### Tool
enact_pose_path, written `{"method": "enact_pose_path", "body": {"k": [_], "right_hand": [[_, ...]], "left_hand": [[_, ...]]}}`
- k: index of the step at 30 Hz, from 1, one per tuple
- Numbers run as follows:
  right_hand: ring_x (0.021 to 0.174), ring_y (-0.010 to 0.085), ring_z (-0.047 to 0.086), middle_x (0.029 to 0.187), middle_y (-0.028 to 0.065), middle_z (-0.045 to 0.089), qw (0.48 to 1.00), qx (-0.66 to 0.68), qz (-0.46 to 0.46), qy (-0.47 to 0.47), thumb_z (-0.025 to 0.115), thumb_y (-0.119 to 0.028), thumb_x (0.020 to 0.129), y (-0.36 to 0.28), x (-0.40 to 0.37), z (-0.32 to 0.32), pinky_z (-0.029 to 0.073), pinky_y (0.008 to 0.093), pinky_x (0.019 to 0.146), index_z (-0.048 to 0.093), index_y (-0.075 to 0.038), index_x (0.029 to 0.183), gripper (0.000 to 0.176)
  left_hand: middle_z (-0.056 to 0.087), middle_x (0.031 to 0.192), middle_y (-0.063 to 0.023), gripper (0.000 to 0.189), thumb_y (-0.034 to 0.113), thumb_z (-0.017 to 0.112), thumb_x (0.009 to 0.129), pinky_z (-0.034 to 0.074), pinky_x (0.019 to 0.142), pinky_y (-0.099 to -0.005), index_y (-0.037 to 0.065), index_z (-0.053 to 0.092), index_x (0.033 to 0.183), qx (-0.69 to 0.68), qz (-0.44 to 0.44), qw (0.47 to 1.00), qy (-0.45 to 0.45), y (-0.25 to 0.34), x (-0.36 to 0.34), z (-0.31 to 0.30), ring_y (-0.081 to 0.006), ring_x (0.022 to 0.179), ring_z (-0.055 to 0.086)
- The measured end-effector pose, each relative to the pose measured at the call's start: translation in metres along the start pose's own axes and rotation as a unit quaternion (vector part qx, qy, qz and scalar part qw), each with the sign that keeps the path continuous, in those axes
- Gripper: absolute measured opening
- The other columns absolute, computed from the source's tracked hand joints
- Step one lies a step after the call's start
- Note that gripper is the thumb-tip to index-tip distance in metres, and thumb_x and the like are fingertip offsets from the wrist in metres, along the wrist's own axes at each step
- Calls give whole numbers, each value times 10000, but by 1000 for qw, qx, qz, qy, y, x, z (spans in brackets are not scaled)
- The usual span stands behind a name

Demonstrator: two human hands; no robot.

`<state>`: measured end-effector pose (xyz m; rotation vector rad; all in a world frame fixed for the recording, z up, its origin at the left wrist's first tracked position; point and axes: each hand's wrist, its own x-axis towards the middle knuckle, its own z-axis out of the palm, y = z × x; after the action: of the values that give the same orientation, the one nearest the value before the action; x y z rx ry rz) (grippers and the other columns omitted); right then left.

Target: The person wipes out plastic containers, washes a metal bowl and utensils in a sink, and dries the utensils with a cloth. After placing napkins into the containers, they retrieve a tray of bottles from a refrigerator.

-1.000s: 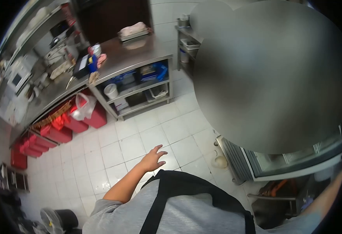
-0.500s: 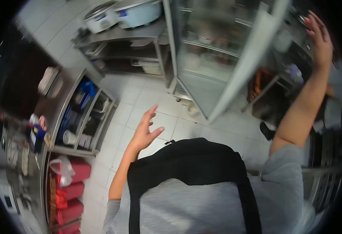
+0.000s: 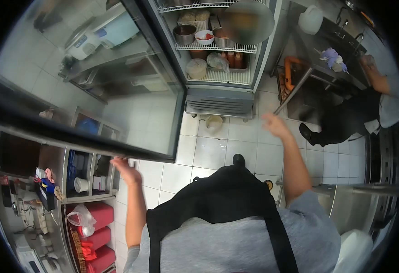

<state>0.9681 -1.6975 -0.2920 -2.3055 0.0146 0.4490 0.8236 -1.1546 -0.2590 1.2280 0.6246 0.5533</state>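
Observation:
My left hand is at the lower edge of the open glass fridge door, its fingers apart and touching the frame. My right hand is over the floor in front of the fridge, to its right; motion smears its fingers. Inside the fridge, wire shelves hold a metal pot, a white bowl with red food, a round tub, a plastic bag and sauce bottles. A blurred round patch hides part of the upper shelf.
A co-worker is at the steel sink counter on the right, near a white jug and a purple cloth. A tub is on the floor below the fridge. Red bins line the left counter.
The fridge door has swung wide open to the left, exposing the shelves. My right hand has come down from the upper right; my left hand has moved left to the door's edge.

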Motion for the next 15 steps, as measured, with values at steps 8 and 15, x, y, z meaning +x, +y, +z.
{"method": "enact_pose_path", "body": {"k": [8, 15], "right_hand": [[823, 226, 586, 887, 83, 628, 906, 30, 254, -336, 665, -387, 769, 150, 51, 79, 486, 385, 697, 558, -109, 1140, 476], [748, 224, 613, 875, 93, 618, 873, 362, 277, -174, 572, -246, 876, 170, 254, 98, 521, 363, 641, 558, -55, 1051, 260]], "left_hand": [[394, 1343, -54, 771, 739, 234, 831, 135, 1041, -562, 166, 378, 1326, -95, 1, 986, 138, 38, 122, -16, -263, 1237, 334], [131, 1504, -90, 765, 666, 295, 866, 157, 1069, -533, 192, 144, 1446, -38, 21, 982, 183, -29, 118, 8, -316, 1371, 142]]}}
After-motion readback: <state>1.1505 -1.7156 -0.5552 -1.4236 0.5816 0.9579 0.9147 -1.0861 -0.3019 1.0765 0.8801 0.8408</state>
